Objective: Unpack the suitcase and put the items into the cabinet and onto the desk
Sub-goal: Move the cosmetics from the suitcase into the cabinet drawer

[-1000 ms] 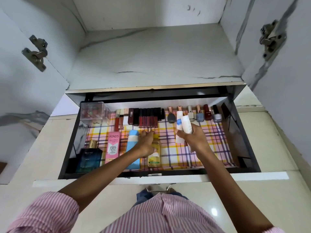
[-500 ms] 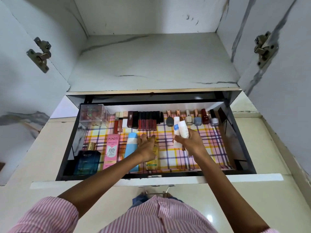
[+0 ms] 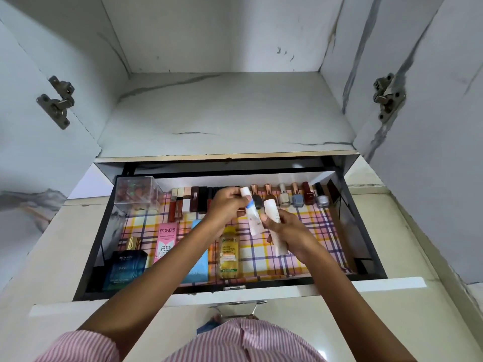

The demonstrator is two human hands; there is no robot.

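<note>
My left hand (image 3: 224,205) has left the yellow bottle (image 3: 229,253), which now lies free in the open drawer (image 3: 287,280). It pinches the cap end of the blue-banded tube (image 3: 253,218) that my right hand (image 3: 290,231) carried a moment ago. The right hand curls round the plain white tube (image 3: 271,214). Both tubes hang above the drawer, so I judge each gets laid down separately. Whether my right thumb still touches the banded tube, I cannot tell. My forearm covers most of the blue tube (image 3: 200,270), and the suitcase is out of view.
</note>
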